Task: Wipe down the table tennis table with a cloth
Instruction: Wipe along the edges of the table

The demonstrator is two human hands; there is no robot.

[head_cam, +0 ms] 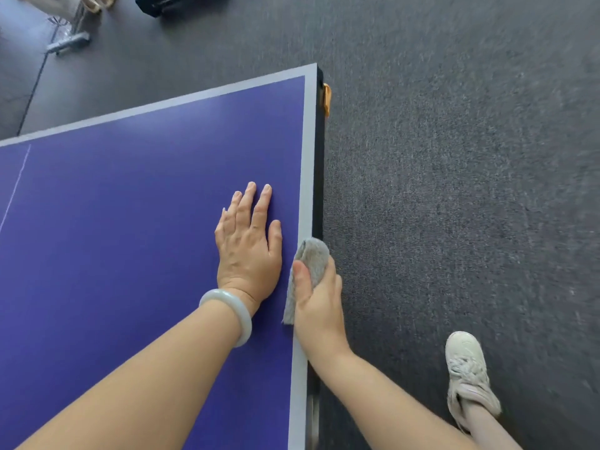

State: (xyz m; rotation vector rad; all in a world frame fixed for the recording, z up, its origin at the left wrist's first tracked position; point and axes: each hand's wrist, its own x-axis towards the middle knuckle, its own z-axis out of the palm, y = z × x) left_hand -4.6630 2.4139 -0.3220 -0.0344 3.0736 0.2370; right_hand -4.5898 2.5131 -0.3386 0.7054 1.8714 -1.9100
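**A:** Nearest us, two bare forearms reach in. The left hand (248, 254) lies flat, fingers straight, palm down on the blue table (113, 222), with a pale bangle (233, 311) at its wrist.

**B:** And the right hand (319, 306)?

**A:** Just beside the left, thumb and fingers curled round the grey cloth (310, 264), right at the table's right-hand edge over the pale border strip (306, 173).

**B:** So the cloth sits at the rim?

**A:** Yes, its top reaches just past it. The far corner shows ahead, with an orange fitting (327, 99) on its side. A thin white line (16, 186) runs at far left.

**B:** Room around?

**A:** Dark carpet (454, 190) spreads wide on the right. One pale shoe (467, 375) stands there, well apart from the table. A metal stand (68, 40) sits far off, top left.
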